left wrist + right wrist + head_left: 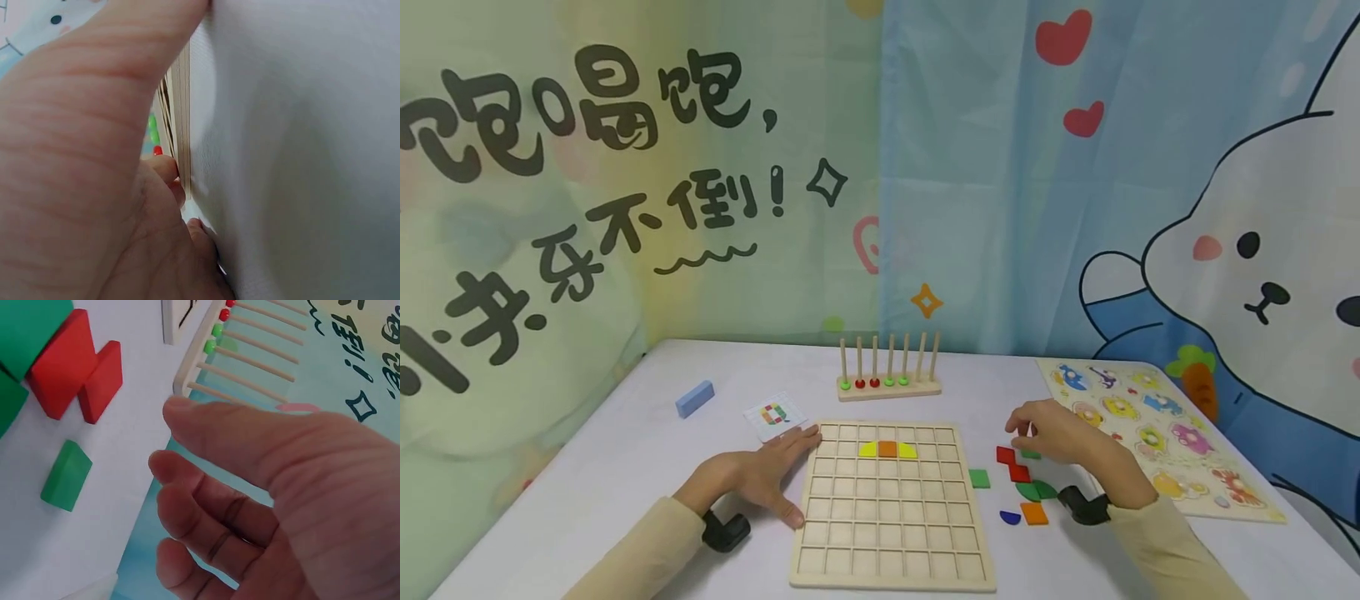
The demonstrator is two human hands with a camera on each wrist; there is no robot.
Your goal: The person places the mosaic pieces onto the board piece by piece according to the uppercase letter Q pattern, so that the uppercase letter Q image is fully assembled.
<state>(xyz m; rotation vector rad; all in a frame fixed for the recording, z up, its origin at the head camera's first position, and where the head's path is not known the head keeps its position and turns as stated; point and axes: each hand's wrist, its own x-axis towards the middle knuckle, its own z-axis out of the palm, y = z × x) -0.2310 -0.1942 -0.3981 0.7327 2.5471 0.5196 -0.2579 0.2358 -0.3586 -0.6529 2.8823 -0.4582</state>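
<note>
A wooden grid board (891,533) lies on the table, with an orange square (887,449) between two yellow pieces (907,451) in its second row. Against the board's left edge rests my left hand (763,475), thumb and fingers spread. My right hand (1060,429) hovers over the loose pieces at the board's right, its fingers loosely bent and nothing between them in the right wrist view. Beneath and near it are red pieces (62,369), a small green piece (67,475), green rounded pieces (1037,490), an orange square (1034,513) and a blue half-round (1011,517).
A green square (979,478) lies beside the board's right edge. Behind the board stands a peg rack (891,387) with red and green beads. A pattern card (775,415) and a blue block (695,400) lie at the left. An animal puzzle board (1217,500) covers the right side.
</note>
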